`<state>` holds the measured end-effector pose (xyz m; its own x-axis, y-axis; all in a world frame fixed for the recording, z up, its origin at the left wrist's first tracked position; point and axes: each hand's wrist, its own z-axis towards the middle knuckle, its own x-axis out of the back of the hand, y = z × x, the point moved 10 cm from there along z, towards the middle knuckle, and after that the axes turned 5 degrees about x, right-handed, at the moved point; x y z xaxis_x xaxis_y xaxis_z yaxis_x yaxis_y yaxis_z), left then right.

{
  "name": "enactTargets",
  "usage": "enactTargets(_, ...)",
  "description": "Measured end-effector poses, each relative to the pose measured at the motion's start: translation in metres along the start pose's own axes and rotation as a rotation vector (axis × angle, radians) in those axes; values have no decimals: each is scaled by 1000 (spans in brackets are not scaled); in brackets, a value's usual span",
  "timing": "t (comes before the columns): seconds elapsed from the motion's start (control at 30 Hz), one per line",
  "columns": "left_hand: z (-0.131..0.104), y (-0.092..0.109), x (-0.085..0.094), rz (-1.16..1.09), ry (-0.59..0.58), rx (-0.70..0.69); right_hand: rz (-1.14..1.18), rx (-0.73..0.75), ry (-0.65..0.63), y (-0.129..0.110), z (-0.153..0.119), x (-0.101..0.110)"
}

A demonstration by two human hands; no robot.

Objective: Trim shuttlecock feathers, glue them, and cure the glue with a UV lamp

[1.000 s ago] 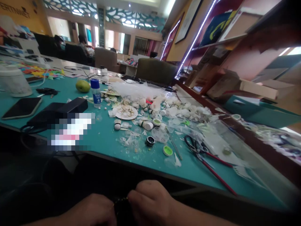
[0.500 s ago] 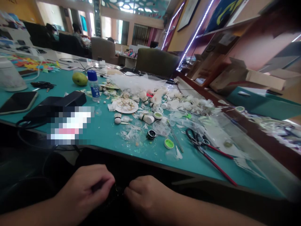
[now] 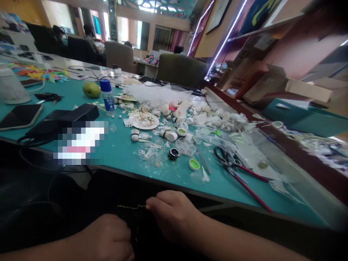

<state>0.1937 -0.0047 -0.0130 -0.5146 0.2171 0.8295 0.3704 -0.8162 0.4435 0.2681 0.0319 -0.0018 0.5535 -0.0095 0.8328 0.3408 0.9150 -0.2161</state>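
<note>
My right hand (image 3: pixel 174 214) is closed in a pinch in front of the table edge, its fingertips on a thin, crinkled yellow thread (image 3: pixel 129 207) that stretches out to the left. My left hand (image 3: pixel 108 235) is curled, lower and nearer to me; its fingertips are hidden, so what it may hold does not show. A short yellow bit hangs between the two hands against the dark background. Closest on the table are a small black round jar (image 3: pixel 173 154), a green-filled round lid (image 3: pixel 194 164) and clear plastic scraps (image 3: pixel 149 154).
On the teal table (image 3: pixel 116 152) lie shuttlecocks (image 3: pixel 135 134), a white plate (image 3: pixel 152 126) of thin golden strands, a blue-capped glue bottle (image 3: pixel 107 98), a green fruit (image 3: pixel 91 89), a phone (image 3: pixel 21 116) and red-handled pliers (image 3: pixel 244 185). People sit far back.
My left hand has dropped lower and turned over, away from the right. My right hand has risen slightly, and the yellow thread at its fingertips now shows clearly.
</note>
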Motion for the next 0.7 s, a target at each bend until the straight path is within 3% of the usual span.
enactTargets(0.07, -3, 11, 6, 46, 59, -60, -50, -37, -58, 7, -1, -10)
enactTargets(0.13, -6, 10, 19, 113, 174, -28, -101, -94, -100, 16, -1, -15)
enactTargets(0.23, -12, 9, 41, 187, 342, -30, -98, -208, -149, 27, -2, -13)
enactTargets(0.3, -14, 10, 49, 220, 394, -72, -24, -243, -168, 29, -1, -10)
enactTargets(0.5, -13, 8, 59, 285, 445, -42, 40, -171, -56, 18, 7, 6)
enactTargets(0.7, -1, -31, 69, 125, 301, 139, 16, 131, -97, -24, 11, 1)
